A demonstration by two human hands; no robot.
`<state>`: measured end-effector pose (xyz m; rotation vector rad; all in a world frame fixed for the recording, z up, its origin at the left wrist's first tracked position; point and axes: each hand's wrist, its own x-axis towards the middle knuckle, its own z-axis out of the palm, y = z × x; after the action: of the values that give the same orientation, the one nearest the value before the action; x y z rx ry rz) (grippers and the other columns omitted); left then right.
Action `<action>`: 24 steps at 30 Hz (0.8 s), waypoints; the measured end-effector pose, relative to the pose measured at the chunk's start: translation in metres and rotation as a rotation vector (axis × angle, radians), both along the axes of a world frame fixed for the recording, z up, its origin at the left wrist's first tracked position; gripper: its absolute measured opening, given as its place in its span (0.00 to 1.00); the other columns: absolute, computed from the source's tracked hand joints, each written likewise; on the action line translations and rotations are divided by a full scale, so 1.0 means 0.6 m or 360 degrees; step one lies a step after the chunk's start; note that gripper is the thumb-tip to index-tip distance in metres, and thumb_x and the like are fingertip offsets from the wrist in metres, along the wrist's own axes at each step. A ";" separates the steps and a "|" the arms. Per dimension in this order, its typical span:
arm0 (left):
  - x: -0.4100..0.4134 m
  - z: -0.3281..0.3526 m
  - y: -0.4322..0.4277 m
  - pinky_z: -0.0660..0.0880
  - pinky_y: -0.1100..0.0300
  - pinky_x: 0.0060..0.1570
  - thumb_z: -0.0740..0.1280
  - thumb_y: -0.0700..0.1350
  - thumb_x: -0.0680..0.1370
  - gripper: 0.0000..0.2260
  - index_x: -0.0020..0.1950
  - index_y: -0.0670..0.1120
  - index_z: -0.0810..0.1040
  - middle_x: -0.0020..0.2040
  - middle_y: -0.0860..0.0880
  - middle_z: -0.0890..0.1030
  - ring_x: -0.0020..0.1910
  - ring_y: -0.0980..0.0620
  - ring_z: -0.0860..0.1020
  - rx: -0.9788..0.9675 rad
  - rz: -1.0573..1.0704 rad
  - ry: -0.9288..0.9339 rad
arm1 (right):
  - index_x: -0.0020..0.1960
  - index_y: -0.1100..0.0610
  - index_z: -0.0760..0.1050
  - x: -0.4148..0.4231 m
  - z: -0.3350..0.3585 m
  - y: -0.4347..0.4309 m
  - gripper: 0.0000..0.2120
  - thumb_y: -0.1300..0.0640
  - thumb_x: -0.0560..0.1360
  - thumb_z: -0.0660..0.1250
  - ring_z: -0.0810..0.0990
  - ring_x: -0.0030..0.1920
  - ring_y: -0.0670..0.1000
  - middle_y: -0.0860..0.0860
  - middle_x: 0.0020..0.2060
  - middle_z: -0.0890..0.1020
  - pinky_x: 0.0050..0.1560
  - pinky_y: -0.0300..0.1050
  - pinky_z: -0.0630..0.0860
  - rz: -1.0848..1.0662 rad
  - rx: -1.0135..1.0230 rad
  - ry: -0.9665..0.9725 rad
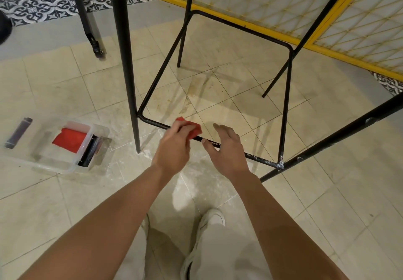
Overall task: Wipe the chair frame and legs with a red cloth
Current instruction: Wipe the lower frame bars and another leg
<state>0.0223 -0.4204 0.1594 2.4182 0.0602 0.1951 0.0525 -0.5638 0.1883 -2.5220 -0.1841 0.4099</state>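
Note:
A black metal chair frame [237, 26] stands on the tiled floor, with thin legs and a square footrest ring. My left hand [174, 148] grips a folded red cloth [194, 130] and holds it against the near footrest bar [257, 157]. My right hand [226, 146] is just to the right of the cloth, fingers relaxed and spread, thumb touching the same bar. White specks mark the bar's right corner. The near left leg [128, 70] rises beside my left hand.
A clear plastic box [65, 164] sits on the floor at left, holding another red cloth [69, 141] and dark items. A yellow-framed mesh panel [327, 13] stands behind the chair. Another black leg [89, 24] is at back left. My shoes [212, 217] are below.

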 end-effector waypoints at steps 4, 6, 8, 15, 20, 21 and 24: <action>-0.001 0.005 -0.006 0.72 0.57 0.60 0.66 0.28 0.71 0.19 0.60 0.40 0.79 0.60 0.43 0.78 0.62 0.44 0.76 0.0001 -0.0075 -0.0025 | 0.75 0.54 0.59 -0.003 0.003 0.008 0.29 0.46 0.78 0.61 0.61 0.71 0.52 0.51 0.71 0.64 0.69 0.50 0.62 0.0025 0.0024 -0.0021; 0.001 0.013 0.010 0.68 0.62 0.64 0.64 0.29 0.74 0.17 0.61 0.40 0.78 0.60 0.45 0.78 0.64 0.47 0.74 0.0000 0.0015 -0.0085 | 0.75 0.54 0.58 -0.003 0.003 0.008 0.29 0.46 0.78 0.61 0.61 0.71 0.52 0.50 0.71 0.64 0.70 0.50 0.61 0.0025 0.0030 -0.0011; 0.003 0.016 0.034 0.65 0.63 0.65 0.63 0.31 0.76 0.16 0.62 0.40 0.78 0.61 0.44 0.77 0.63 0.47 0.74 0.0060 0.0165 -0.0162 | 0.74 0.53 0.59 -0.003 0.004 0.007 0.28 0.46 0.78 0.61 0.61 0.71 0.51 0.50 0.71 0.64 0.70 0.50 0.61 0.0029 0.0030 -0.0004; -0.001 -0.005 0.055 0.72 0.51 0.60 0.62 0.32 0.77 0.16 0.65 0.40 0.75 0.65 0.42 0.73 0.59 0.39 0.75 0.0148 0.0341 0.0101 | 0.74 0.54 0.59 -0.002 0.005 0.003 0.28 0.46 0.78 0.61 0.61 0.71 0.51 0.50 0.71 0.65 0.70 0.50 0.61 0.0029 0.0022 0.0002; 0.006 0.009 -0.006 0.67 0.67 0.58 0.64 0.31 0.74 0.17 0.61 0.43 0.79 0.59 0.47 0.78 0.59 0.49 0.77 -0.0022 -0.0022 0.0044 | 0.74 0.54 0.60 -0.003 0.010 -0.007 0.28 0.47 0.78 0.62 0.62 0.71 0.52 0.50 0.71 0.65 0.70 0.51 0.62 -0.0009 0.0036 0.0012; 0.006 0.012 -0.015 0.69 0.65 0.56 0.64 0.31 0.74 0.18 0.61 0.44 0.78 0.59 0.48 0.77 0.57 0.49 0.77 -0.0085 -0.0076 0.0083 | 0.74 0.54 0.60 -0.003 0.011 -0.010 0.28 0.48 0.78 0.62 0.62 0.71 0.52 0.51 0.70 0.65 0.70 0.51 0.62 -0.0025 0.0045 0.0017; 0.009 0.026 -0.034 0.74 0.64 0.51 0.63 0.32 0.75 0.19 0.63 0.47 0.78 0.59 0.50 0.76 0.50 0.51 0.79 -0.0282 -0.0050 0.0086 | 0.74 0.54 0.60 -0.002 0.017 -0.025 0.27 0.49 0.78 0.62 0.62 0.71 0.52 0.51 0.70 0.66 0.70 0.49 0.62 -0.0079 0.0041 -0.0013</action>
<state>0.0277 -0.4409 0.1747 2.2464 0.0611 0.1054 0.0512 -0.5787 0.1982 -2.4979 -0.1285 0.3750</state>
